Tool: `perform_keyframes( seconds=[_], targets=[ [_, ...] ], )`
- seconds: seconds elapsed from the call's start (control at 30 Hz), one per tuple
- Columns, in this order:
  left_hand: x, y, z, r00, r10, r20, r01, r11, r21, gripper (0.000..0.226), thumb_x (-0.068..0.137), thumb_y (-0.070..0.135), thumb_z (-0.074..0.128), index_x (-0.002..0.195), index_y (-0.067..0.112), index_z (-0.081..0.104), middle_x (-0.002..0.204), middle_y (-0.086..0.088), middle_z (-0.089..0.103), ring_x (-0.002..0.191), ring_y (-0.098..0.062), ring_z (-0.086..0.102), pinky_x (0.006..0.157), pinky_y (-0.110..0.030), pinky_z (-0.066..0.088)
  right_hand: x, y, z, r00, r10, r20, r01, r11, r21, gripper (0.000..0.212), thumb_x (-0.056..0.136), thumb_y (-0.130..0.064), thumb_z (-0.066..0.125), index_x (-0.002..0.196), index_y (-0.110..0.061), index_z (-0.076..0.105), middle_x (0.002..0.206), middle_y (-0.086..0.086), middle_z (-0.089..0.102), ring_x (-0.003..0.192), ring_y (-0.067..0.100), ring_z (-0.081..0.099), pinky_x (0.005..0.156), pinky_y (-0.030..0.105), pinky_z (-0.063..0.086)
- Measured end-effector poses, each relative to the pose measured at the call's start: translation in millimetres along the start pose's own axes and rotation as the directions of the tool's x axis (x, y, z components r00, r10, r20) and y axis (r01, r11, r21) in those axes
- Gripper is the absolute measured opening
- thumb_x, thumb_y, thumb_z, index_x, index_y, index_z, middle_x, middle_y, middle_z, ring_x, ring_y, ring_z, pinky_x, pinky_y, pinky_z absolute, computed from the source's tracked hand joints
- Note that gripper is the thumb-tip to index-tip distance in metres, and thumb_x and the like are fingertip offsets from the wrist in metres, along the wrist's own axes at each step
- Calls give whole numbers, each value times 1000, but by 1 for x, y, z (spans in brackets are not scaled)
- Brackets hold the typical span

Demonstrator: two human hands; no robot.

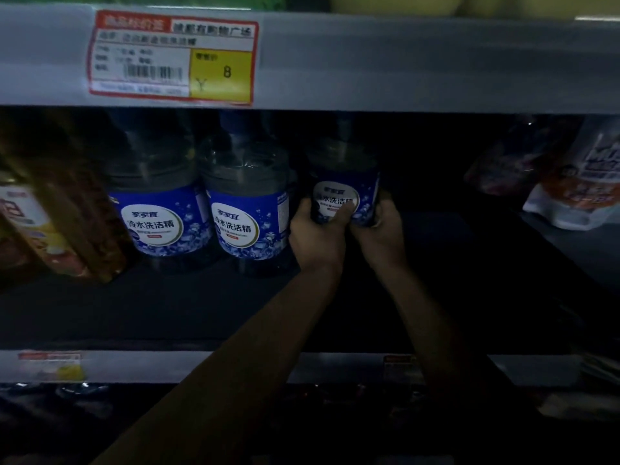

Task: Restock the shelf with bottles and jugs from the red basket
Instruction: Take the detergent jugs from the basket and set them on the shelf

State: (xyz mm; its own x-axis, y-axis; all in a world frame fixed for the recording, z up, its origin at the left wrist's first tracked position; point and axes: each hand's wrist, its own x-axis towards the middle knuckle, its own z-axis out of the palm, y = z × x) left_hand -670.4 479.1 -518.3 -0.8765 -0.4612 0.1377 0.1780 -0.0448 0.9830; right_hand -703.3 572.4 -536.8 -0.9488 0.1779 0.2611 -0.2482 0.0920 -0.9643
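Now: both hands on a blue-labelled jug deep in the shelf

Nearest me, two bare forearms rise from the bottom of my view and cross the pale grey front rail [235,367] of the shelf, which carries a blurred small price ticket [50,365] at its left end. Past the rail lies the dark shelf deck [167,307].

Further in, my feed shows the left hand [317,234] and the right hand [382,229] side by side, wrapped round the lower part of a clear plastic jug with a blue label [342,162]. The left fingers curl round its left side with the thumb laid across the label's white oval. The right fingers curl round its right side. The jug is upright. Its base is hidden behind the hands, so I cannot tell whether it rests on the deck.

Just left of it, and nearer the front, two matching blue-labelled jugs [246,216] stand upright side by side on the deck. Left again leans a tall amber bottle [50,209]. Well off to the right sits a white and orange refill pouch [577,182].

Above everything runs the grey upper shelf rail [402,62], bearing a red-bordered price tag with a yellow panel [172,57].
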Motion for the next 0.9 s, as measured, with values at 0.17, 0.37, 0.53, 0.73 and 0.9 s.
perform_keyframes(
  seconds=[0.17, 0.37, 0.53, 0.73, 0.9],
  targets=[
    [-9, 2, -3, 999, 0, 43, -3, 998, 67, 46, 90, 13, 76, 134, 17, 64, 128, 0, 72, 117, -16, 67, 105, -41, 56, -2, -5, -2, 999, 11, -32, -18, 976, -217, 74, 77, -24, 84, 144, -29, 52, 131, 8, 56, 120, 22, 58, 103, 44, 52],
    [-23, 4, -8, 994, -27, 103, 15, 993, 118, 69, 90, 10, 75, 153, 18, 50, 140, -3, 66, 127, -16, 62, 111, -37, 51, -26, -14, -7, 988, 133, -80, -145, 977, -156, 64, 78, -12, 81, 136, -21, 57, 103, -6, 63, 109, 24, 65, 97, 45, 55],
    [-40, 16, -20, 985, -87, 150, 70, 991, 115, 69, 90, 12, 77, 153, 20, 49, 135, -5, 68, 123, -20, 64, 109, -42, 52, -46, -25, -23, 981, 184, -53, -189, 977, -95, 64, 80, 2, 79, 137, -16, 56, 116, 4, 63, 100, 14, 62, 87, 28, 53],
    [-70, 37, -58, 951, -137, 278, 50, 953, 298, 56, 88, 17, 79, 141, 18, 60, 125, -1, 73, 118, -20, 68, 104, -38, 55, -89, -46, -42, 980, 175, -93, -187, 972, -143, 63, 78, 5, 82, 134, -3, 56, 103, -2, 64, 77, -6, 53, 61, 3, 45],
    [-92, 80, -109, 912, -75, 402, -123, 887, 445, 52, 93, 16, 75, 141, 19, 57, 121, 3, 68, 119, -16, 64, 94, -22, 49, -128, -97, -46, 991, 135, -26, -137, 961, -241, 55, 80, 3, 81, 130, -3, 59, 91, -13, 58, 78, -7, 53, 64, 2, 44]
  ],
)
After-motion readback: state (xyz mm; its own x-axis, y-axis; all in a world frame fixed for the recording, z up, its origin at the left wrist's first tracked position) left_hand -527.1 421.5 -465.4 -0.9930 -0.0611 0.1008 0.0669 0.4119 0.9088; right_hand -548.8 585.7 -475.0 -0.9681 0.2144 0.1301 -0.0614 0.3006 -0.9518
